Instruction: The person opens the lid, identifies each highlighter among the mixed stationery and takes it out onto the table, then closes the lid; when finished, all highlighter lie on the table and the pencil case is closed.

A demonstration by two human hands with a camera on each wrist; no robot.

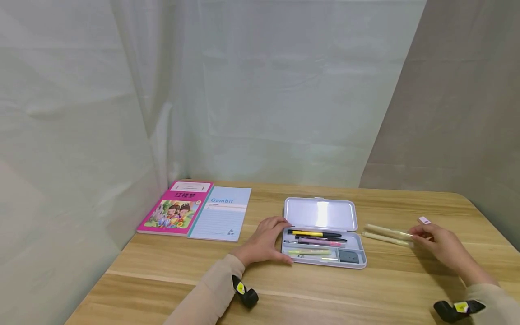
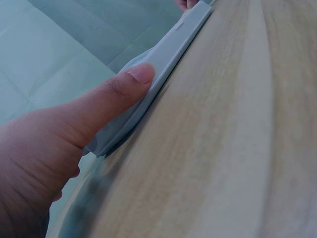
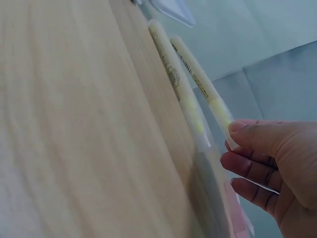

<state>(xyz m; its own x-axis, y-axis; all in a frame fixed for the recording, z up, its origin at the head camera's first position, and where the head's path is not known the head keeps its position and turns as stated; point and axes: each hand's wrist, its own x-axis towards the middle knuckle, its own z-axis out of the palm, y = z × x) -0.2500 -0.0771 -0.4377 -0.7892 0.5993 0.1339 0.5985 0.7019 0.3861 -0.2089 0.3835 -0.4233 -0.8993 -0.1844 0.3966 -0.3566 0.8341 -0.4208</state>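
Observation:
An open pencil case (image 1: 363, 246) lies on the table with its lid (image 1: 321, 214) folded back. My left hand (image 1: 264, 241) grips its left end, the thumb (image 2: 141, 74) along the front wall and the other fingers at the far corner. In the case are a yellow and black pen (image 1: 314, 234), a pink pen (image 1: 325, 243), a pale yellow pen (image 1: 310, 252) and a dark grey block (image 1: 348, 257). To the right, my right hand (image 1: 440, 246) pinches a cream pen (image 3: 195, 74) by its clear end. A second cream pen (image 3: 171, 69) lies alongside it.
A small white and pink block (image 1: 424, 220) sits just beyond my right hand. At the back left lie a pink picture-cover book (image 1: 162, 225) and a light blue notebook (image 1: 221, 219) side by side. Pale curtains (image 1: 284, 113) hang behind the wooden table (image 1: 345, 293).

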